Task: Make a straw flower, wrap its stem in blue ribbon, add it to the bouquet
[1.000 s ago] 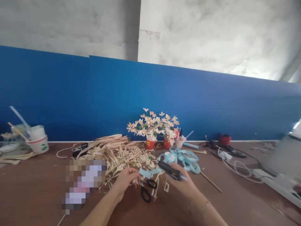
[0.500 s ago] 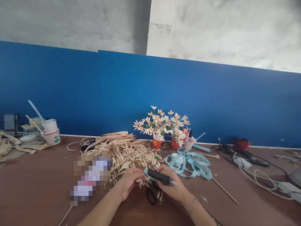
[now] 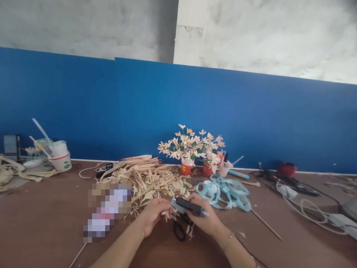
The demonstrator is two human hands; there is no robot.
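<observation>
Two bare hands are working above one brown bench. The left hand is closing its thumb and fingers in a pinch on one small flower, pale in color. The right hand is curling around one black glue gun, its fingers closed on the body. One short blue ribbon strip is lying between the left fingertips and the gun; which hand is holding it is unclear.

One pair of scissors is resting below the gun, two black handle loops showing. One husk pile is spreading beyond the hands. Two red cups — one left, one right — are standing behind it, carrying many pale flowers. One tangle of blue ribbon is lying to the right, with one thin stick extending from it. One white cup is standing at far left; one power strip is lying at far right.
</observation>
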